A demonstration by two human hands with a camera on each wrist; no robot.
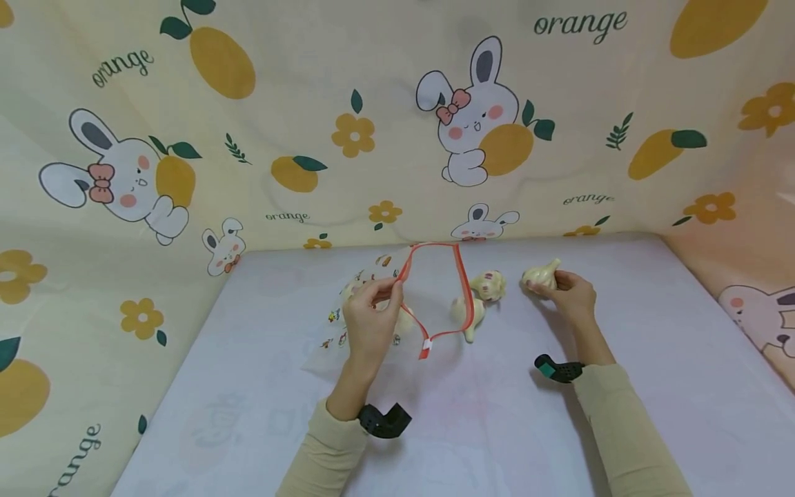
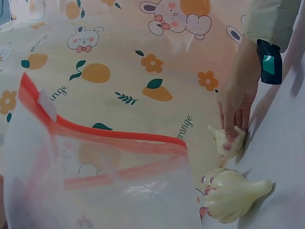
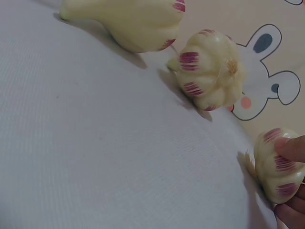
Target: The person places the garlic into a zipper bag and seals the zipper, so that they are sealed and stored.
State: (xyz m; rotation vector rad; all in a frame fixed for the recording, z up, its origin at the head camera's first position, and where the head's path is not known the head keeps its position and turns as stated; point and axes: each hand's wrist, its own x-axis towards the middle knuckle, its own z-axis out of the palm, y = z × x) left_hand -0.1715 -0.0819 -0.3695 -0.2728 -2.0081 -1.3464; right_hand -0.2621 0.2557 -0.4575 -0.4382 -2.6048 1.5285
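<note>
White tbl (image 1: 484,435): L hand (image 1: 371,317) grips bag (image 2: 128,198), R hand (image 1: 574,298) garlic (image 1: 542,275).

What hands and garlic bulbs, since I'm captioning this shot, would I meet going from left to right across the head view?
Left hand → pair of garlic bulbs lying close together → held garlic bulb → right hand.
</note>
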